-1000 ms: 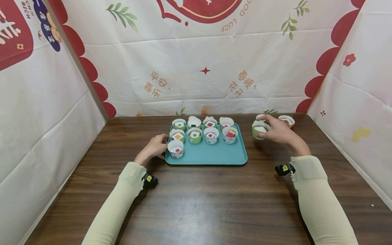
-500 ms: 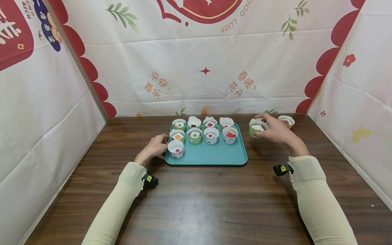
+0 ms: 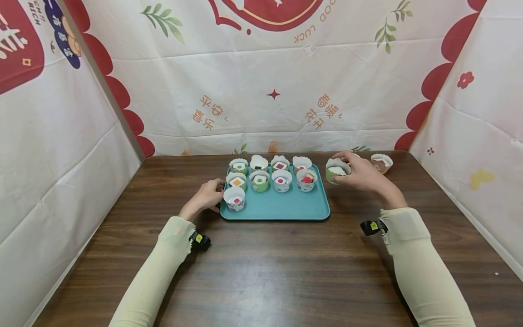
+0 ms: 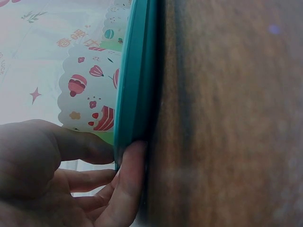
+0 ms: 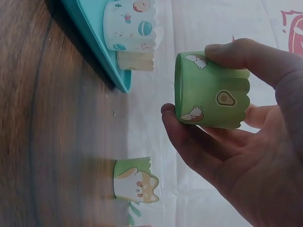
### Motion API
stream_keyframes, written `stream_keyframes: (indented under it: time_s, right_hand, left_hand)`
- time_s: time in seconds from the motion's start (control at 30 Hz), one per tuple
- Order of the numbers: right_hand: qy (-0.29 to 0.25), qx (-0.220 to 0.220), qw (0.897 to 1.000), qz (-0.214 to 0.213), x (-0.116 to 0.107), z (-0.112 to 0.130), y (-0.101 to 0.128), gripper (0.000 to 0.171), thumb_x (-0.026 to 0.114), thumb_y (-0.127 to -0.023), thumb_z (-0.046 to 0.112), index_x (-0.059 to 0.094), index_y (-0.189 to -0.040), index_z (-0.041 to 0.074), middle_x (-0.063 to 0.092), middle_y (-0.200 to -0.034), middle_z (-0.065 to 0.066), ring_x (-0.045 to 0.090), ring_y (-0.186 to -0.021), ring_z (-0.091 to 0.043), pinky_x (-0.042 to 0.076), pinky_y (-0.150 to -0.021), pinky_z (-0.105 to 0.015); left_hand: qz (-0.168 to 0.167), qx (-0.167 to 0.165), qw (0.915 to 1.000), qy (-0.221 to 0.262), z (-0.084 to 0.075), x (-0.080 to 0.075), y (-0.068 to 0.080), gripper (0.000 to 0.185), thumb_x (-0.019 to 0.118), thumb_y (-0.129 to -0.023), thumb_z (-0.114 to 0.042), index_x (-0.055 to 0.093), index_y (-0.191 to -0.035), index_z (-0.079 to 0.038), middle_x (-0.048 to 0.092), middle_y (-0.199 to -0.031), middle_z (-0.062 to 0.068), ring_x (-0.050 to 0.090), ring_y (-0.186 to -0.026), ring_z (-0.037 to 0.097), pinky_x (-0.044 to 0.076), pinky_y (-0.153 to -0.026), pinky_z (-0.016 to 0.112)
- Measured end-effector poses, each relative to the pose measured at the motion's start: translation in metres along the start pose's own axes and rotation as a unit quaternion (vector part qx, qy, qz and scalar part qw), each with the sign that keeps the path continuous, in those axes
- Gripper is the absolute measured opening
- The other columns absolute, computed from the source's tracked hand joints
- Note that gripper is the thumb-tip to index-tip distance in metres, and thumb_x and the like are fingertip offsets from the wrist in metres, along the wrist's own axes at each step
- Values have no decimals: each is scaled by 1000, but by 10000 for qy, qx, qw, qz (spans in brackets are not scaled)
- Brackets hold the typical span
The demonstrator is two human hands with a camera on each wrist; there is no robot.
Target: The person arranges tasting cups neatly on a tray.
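Observation:
My right hand (image 3: 363, 175) grips a green paper baking cup (image 3: 337, 171) with a white filling, just right of the blue-green tray (image 3: 282, 209). In the right wrist view, thumb and fingers hold this avocado-print cup (image 5: 213, 90) from both sides, above the table. At the tray's left end, my left hand (image 3: 208, 195) pinches the rim. The left wrist view has the thumb (image 4: 90, 146) on the inner side of the tray edge (image 4: 137, 85) and a finger outside it. Several filled paper cups stand in rows on the tray, including a white cup (image 3: 234, 200) at front left.
A brownish paper cup (image 3: 382, 163) stands at the table's back right. In the right wrist view, a green cup with a dog print (image 5: 135, 179) stands on the table. Printed white cloth (image 3: 261, 100) hangs behind the brown wooden table (image 3: 261, 272).
My right hand has carried the green cup left, closer to the tray's right edge. My left hand, the tray and its cups have stayed in place.

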State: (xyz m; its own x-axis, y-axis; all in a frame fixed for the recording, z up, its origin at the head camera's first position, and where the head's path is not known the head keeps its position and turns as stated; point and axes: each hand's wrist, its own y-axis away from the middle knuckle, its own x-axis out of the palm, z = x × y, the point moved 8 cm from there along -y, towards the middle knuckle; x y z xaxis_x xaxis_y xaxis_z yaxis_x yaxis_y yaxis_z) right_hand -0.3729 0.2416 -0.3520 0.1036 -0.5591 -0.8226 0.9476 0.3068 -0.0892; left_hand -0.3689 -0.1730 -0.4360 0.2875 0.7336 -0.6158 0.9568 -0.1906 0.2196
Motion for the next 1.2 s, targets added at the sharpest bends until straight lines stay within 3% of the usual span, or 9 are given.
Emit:
stream_keyframes:
  time_s: [0.4,0.7,0.93,1.2]
  right_hand:
    - [-46,-356,9993,68,12,16,-2,60,77,-92,21,48,-142,4,62,-130,-22,57,-117,-36,50,-97,-53]
    - [17,-306,9993,201,20,24,-3,62,77,-92,32,48,-142,10,56,-143,-26,53,-134,-44,48,-106,-63]
    - [72,-387,9991,184,25,34,-5,60,78,-92,31,51,-141,11,60,-140,-24,59,-125,-38,50,-102,-58]
    - [136,-521,9982,270,35,43,-9,62,77,-93,30,48,-144,8,55,-145,-30,56,-130,-44,51,-100,-59]
  left_hand:
    - [6,3,10000,-28,0,0,0,53,49,-103,-13,40,-153,1,56,-135,25,62,-104,28,65,-67,36]
    - [26,31,10000,7,-1,0,0,52,47,-103,-12,41,-153,2,57,-135,25,63,-104,28,66,-67,37]
    - [26,57,10000,-8,0,0,0,53,47,-103,-12,40,-153,2,57,-135,26,63,-103,28,66,-67,37]
    - [32,73,10000,0,0,0,0,53,47,-103,-12,40,-153,2,56,-136,26,64,-103,29,66,-67,37]
